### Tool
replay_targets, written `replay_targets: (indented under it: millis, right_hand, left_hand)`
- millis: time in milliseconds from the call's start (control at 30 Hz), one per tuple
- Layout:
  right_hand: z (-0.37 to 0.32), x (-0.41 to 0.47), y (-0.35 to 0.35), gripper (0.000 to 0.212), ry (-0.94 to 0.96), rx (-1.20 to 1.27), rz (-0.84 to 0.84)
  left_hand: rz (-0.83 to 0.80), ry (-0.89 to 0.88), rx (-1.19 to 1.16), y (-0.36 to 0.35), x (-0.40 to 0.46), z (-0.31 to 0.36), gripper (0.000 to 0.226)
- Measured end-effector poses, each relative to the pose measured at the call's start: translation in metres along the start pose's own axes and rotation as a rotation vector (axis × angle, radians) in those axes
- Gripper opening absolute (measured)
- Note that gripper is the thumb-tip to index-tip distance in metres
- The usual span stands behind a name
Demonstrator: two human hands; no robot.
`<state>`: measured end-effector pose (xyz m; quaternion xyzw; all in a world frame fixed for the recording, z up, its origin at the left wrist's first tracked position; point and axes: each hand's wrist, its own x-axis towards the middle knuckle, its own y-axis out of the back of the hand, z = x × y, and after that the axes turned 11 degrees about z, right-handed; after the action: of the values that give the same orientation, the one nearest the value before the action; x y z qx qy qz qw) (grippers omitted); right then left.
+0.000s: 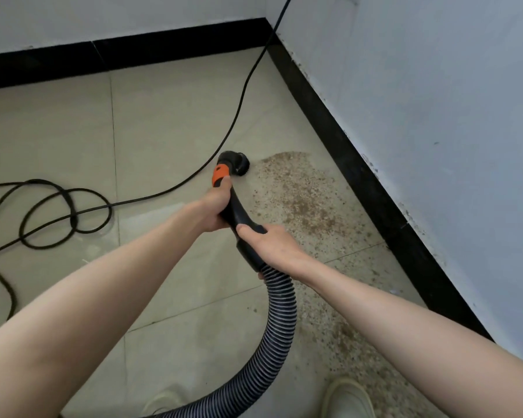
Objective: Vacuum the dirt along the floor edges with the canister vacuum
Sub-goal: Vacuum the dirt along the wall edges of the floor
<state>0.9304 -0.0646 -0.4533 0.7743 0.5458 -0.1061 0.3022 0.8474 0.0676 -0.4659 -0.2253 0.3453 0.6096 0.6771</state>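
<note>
Both hands on the vacuum handle (239,212): left hand (215,206) wraps its fingers round the upper part just below the orange collar (219,175); right hand (269,242) grips the lower end where the ribbed hose (280,321) joins. Black nozzle (236,161) sits at the edge of the brown dirt (299,200) spread along the black baseboard (360,176). Power cord (58,212) lies looped on the tile floor (169,116), left.
</note>
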Motion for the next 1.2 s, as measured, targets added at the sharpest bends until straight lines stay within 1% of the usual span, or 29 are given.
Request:
replay_targets:
  millis: [233,367,500,633,767,867,933,1033,1200]
  right_hand:
    - [0.003,0.019,0.031,0.041,-0.102,0.082,0.146]
    - [0.0,0.033,0.042,0.052,-0.135,0.105,0.18]
    - [0.009,0.038,0.055,0.041,-0.122,0.067,0.236]
    - [0.018,0.039,0.062,0.054,-0.162,0.109,0.282]
    - [0.025,0.041,0.069,0.055,-0.171,0.115,0.314]
    - [0.029,0.043,0.069,0.055,-0.167,0.111,0.298]
    - [0.028,0.046,0.067,0.05,-0.151,0.106,0.279]
    - [0.018,0.056,0.063,0.045,-0.117,0.085,0.228]
    - [0.002,0.06,0.047,0.039,-0.092,0.117,0.104]
  left_hand:
    - [-0.083,-0.083,0.119,-0.061,-0.001,0.023,0.052]
    - [-0.06,-0.148,0.206,-0.086,0.003,0.035,0.053]
    - [-0.089,-0.139,0.244,-0.106,0.008,0.034,0.055]
    - [-0.132,-0.161,0.289,-0.127,0.01,0.032,0.055]
    - [-0.159,-0.181,0.319,-0.143,0.014,0.029,0.059]
    - [-0.178,-0.163,0.321,-0.142,0.019,0.026,0.056]
    - [-0.176,-0.17,0.311,-0.137,0.021,0.026,0.052]
    - [-0.119,-0.202,0.276,-0.123,0.025,0.035,0.047]
    - [-0.063,-0.188,0.195,-0.091,0.034,0.041,0.047]
